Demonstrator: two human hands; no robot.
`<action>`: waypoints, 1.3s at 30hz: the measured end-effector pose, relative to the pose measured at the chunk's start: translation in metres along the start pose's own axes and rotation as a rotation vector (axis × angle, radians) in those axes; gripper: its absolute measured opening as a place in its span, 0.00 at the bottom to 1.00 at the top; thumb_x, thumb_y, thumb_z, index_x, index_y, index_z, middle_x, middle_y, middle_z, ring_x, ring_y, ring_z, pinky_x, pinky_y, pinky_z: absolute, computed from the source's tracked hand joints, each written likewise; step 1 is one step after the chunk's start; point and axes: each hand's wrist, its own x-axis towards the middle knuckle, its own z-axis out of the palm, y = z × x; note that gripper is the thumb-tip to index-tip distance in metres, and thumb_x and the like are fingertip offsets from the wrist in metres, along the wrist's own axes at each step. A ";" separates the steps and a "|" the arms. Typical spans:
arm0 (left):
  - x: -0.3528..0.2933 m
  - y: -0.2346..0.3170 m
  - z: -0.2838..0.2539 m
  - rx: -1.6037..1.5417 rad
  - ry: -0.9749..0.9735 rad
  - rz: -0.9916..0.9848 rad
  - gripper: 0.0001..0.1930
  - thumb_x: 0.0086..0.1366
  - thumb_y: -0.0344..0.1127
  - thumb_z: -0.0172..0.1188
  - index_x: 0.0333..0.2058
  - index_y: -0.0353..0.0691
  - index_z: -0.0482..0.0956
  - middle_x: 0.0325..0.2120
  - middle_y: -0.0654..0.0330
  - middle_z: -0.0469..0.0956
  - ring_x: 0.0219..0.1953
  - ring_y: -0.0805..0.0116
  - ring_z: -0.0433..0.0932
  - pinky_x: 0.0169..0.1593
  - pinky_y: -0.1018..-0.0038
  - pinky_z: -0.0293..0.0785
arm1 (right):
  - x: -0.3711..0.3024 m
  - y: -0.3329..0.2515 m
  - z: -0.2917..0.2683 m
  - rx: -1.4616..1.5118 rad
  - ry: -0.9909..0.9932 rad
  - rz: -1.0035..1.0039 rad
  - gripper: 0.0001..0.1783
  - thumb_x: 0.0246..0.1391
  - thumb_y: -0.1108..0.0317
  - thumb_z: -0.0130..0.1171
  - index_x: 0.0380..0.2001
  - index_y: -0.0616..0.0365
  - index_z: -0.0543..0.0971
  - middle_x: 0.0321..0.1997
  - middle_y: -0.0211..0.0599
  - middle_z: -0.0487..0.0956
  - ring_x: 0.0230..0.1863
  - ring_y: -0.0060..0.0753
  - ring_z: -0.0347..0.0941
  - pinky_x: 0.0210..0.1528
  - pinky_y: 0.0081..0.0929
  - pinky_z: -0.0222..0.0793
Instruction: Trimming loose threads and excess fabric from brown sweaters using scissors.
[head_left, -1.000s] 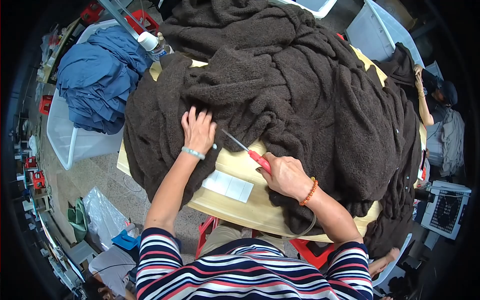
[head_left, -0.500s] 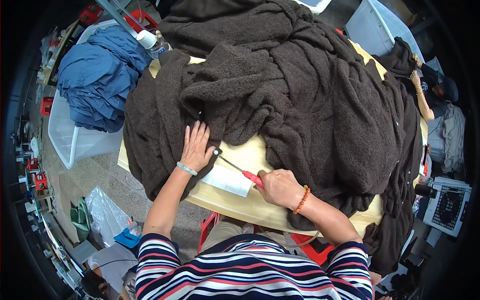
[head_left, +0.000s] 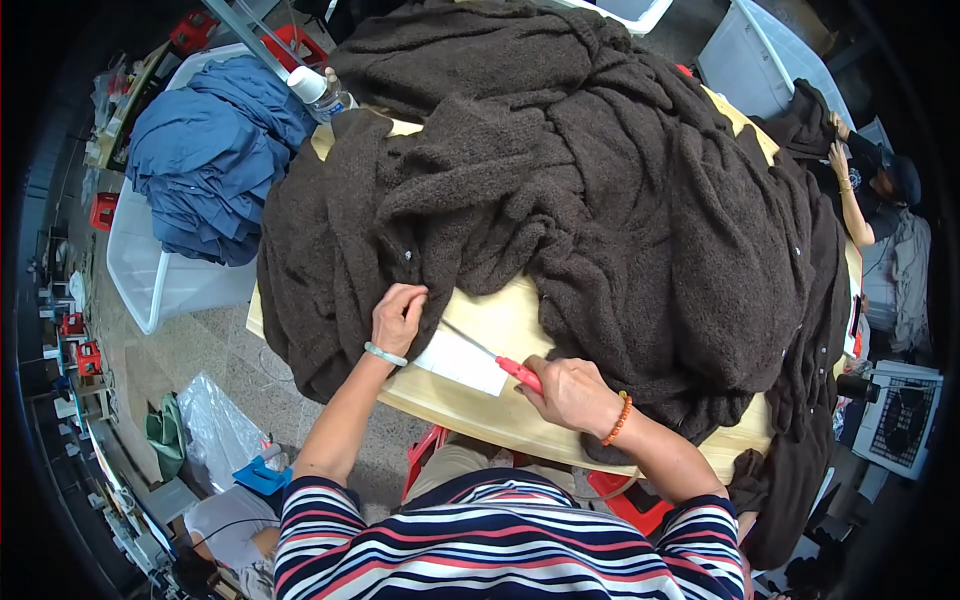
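A large heap of dark brown fleecy fabric [head_left: 720,230] covers most of a light wooden table [head_left: 480,425]. At its near left edge my left hand [head_left: 398,320] is closed, fingers pinching a fold of the fabric. A small shiny button-like piece [head_left: 407,255] shows on the cloth just beyond that hand. My right hand [head_left: 575,395] grips a red-handled tool [head_left: 515,372] with a thin straight metal shaft. The shaft points up and left toward my left hand; its tip is close to the fabric edge. White paper [head_left: 460,362] lies flat on the wood beneath the shaft.
To the left, a white plastic bin [head_left: 135,280] holds piled blue cloth [head_left: 205,155]. A bottle with a white cap [head_left: 318,92] stands at the table's far left. Across at the right, another person's hands [head_left: 840,140] hold brown fabric. Red stools [head_left: 640,505] sit under the near edge.
My left hand has gone from lying flat with spread fingers to a closed pinch, slightly nearer me. The right hand and tool have shifted a little right and nearer.
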 end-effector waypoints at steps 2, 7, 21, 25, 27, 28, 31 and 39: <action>0.013 0.016 -0.005 0.009 0.063 -0.070 0.20 0.57 0.28 0.63 0.50 0.39 0.75 0.41 0.52 0.72 0.29 0.65 0.79 0.33 0.75 0.75 | 0.003 0.003 -0.002 0.038 0.083 0.026 0.13 0.54 0.62 0.57 0.33 0.62 0.75 0.20 0.51 0.77 0.25 0.52 0.78 0.29 0.43 0.73; 0.048 -0.010 0.003 0.384 0.030 -0.082 0.23 0.54 0.30 0.63 0.51 0.38 0.73 0.51 0.47 0.68 0.46 0.47 0.75 0.46 0.60 0.75 | 0.026 -0.006 -0.006 0.018 0.134 0.051 0.14 0.54 0.60 0.58 0.35 0.60 0.76 0.20 0.50 0.77 0.25 0.53 0.77 0.30 0.43 0.73; 0.022 -0.040 0.014 0.088 0.033 -0.056 0.09 0.59 0.30 0.58 0.38 0.34 0.79 0.48 0.42 0.70 0.51 0.45 0.72 0.54 0.64 0.70 | 0.051 -0.009 0.005 0.005 -0.045 0.056 0.15 0.53 0.59 0.57 0.32 0.63 0.78 0.22 0.53 0.79 0.28 0.53 0.78 0.34 0.44 0.74; 0.020 -0.039 0.013 0.044 0.020 -0.072 0.11 0.60 0.30 0.58 0.40 0.34 0.79 0.48 0.43 0.71 0.50 0.44 0.72 0.53 0.62 0.70 | 0.045 -0.010 0.005 0.018 -0.022 0.110 0.16 0.55 0.59 0.55 0.32 0.64 0.79 0.26 0.53 0.80 0.31 0.51 0.80 0.37 0.43 0.74; 0.019 -0.038 0.014 0.046 0.000 -0.051 0.11 0.60 0.29 0.58 0.41 0.33 0.79 0.48 0.42 0.70 0.51 0.44 0.71 0.55 0.63 0.69 | 0.041 -0.013 0.006 0.034 -0.030 0.134 0.16 0.54 0.59 0.56 0.31 0.64 0.79 0.26 0.53 0.80 0.31 0.51 0.80 0.37 0.43 0.74; 0.018 -0.039 0.014 0.051 0.005 -0.051 0.11 0.60 0.29 0.58 0.41 0.33 0.79 0.48 0.42 0.70 0.51 0.44 0.71 0.55 0.63 0.69 | 0.040 -0.012 0.005 0.041 -0.036 0.142 0.16 0.54 0.59 0.56 0.31 0.64 0.78 0.26 0.53 0.80 0.31 0.50 0.80 0.37 0.42 0.74; 0.014 -0.045 0.017 0.004 0.011 -0.036 0.13 0.58 0.28 0.59 0.43 0.33 0.79 0.50 0.42 0.70 0.52 0.44 0.71 0.56 0.64 0.68 | 0.035 -0.012 0.015 0.033 -0.070 0.099 0.15 0.54 0.59 0.56 0.31 0.62 0.78 0.24 0.52 0.80 0.30 0.53 0.79 0.36 0.44 0.74; 0.002 -0.039 0.026 -0.030 0.128 -0.107 0.13 0.60 0.33 0.60 0.41 0.31 0.79 0.47 0.44 0.75 0.49 0.47 0.75 0.53 0.65 0.71 | 0.035 -0.015 0.008 0.050 0.095 0.139 0.15 0.55 0.60 0.55 0.32 0.64 0.76 0.21 0.54 0.79 0.27 0.54 0.78 0.31 0.45 0.74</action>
